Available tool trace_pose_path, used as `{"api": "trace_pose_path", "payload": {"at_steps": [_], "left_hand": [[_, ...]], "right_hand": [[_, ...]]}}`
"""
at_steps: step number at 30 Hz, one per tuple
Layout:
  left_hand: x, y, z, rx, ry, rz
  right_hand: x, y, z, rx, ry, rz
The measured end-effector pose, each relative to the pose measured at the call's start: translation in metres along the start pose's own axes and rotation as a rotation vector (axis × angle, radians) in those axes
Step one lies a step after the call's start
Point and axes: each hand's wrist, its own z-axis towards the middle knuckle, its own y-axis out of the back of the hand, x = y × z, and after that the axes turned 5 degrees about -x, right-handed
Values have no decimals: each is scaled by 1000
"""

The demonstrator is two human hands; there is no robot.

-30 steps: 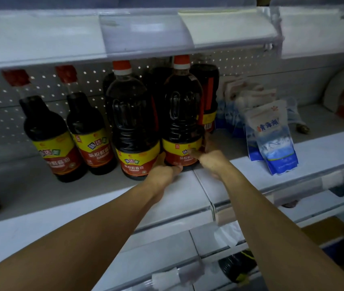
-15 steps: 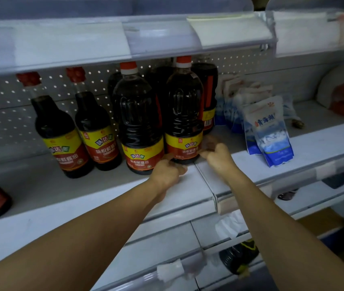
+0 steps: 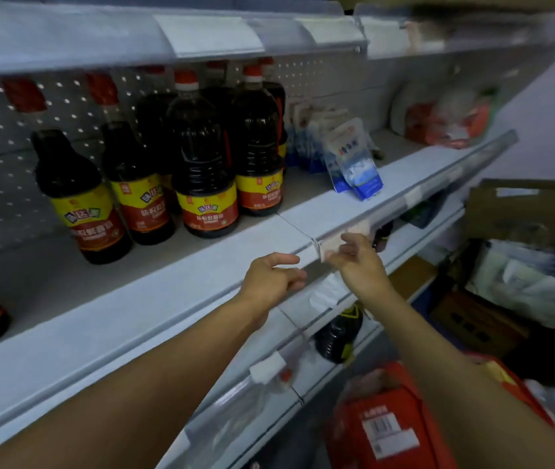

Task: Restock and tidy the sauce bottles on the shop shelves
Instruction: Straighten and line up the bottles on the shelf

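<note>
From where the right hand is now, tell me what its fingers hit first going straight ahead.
Most likely the small price tag on the shelf's front edge; the right hand already seems at it, though depth is unclear.

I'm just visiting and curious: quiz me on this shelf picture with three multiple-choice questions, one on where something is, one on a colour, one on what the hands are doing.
1. Where do the blue-and-white packets stand?
A. right of the sauce bottles
B. left of the sauce bottles
C. on the shelf above

2. What colour are the bottle caps?
A. green
B. red
C. black

3. What are the two hands doing?
A. both gripping one bottle
B. holding nothing, in front of the shelf edge
C. lifting a packet

Answers:
1. A: the packets lean on the same shelf, just right of the sauce bottles.
2. B: every cap in view is red.
3. B: the left hand and right hand hang with loose fingers near the shelf's front edge, clear of the bottles.
</note>
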Motion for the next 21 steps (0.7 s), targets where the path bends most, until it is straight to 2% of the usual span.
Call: {"api": "trace_pose_path", "payload": {"at_steps": [3,12,15,21], "left_hand": [[29,6,-35,104,24,39],[124,4,-114,272,163,113],[151,-4,-133,303,215,125],[219,-27,-155,336,276,170]], "right_hand": [[-21,2,-54,-58,-44,-56],[-92,24,-205,-139,-260,-211],[-115,28,-239,-179,-351,-204],[-178,40,-293,-139,-482,-187]]}}
